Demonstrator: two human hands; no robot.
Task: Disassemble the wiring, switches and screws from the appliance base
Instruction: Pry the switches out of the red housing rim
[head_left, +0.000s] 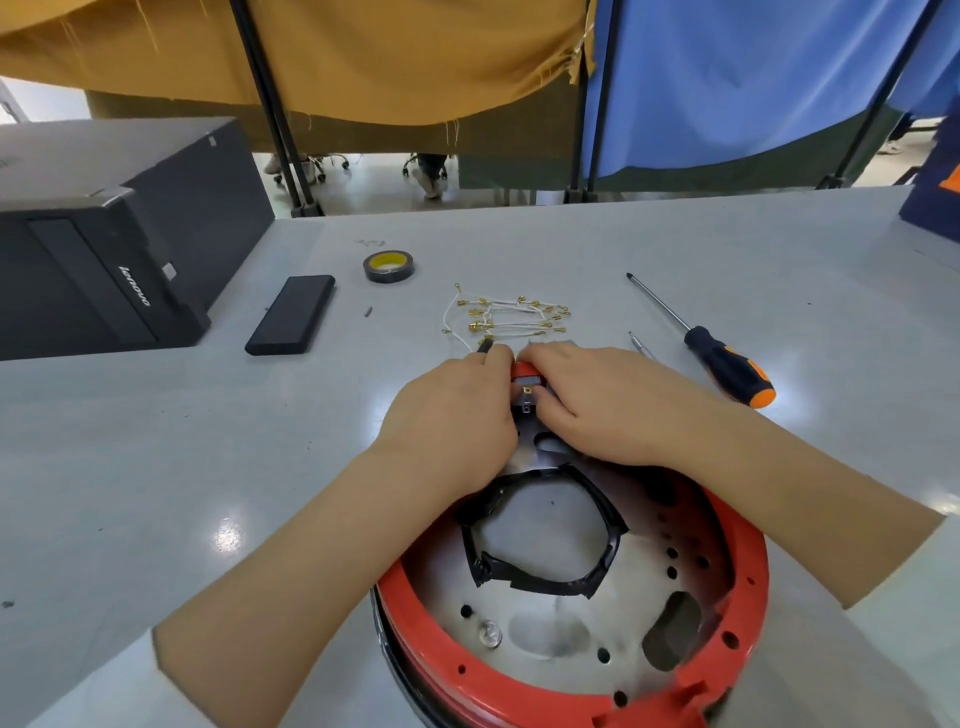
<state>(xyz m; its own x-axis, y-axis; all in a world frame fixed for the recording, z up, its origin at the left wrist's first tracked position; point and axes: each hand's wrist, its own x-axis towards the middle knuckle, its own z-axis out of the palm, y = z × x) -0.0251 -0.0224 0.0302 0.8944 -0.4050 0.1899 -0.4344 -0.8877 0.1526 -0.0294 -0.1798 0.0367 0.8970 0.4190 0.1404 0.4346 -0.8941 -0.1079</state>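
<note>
The appliance base (737, 577), a round metal plate with a red rim and a black-taped central opening, lies in front of me at the lower middle. At its far edge both hands meet on a small red and black switch (525, 382). My left hand (457, 415) pinches it from the left, with a thin black piece sticking out above the fingers. My right hand (592, 400) grips it from the right. White wires with gold ring terminals (506, 314) lie loose on the table just beyond the hands.
A screwdriver with a black and orange handle (727, 364) lies at the right, a thin metal tool (641, 345) beside it. A roll of black tape (388, 266), a flat black bar (291, 314) and a black computer case (104, 234) sit to the left.
</note>
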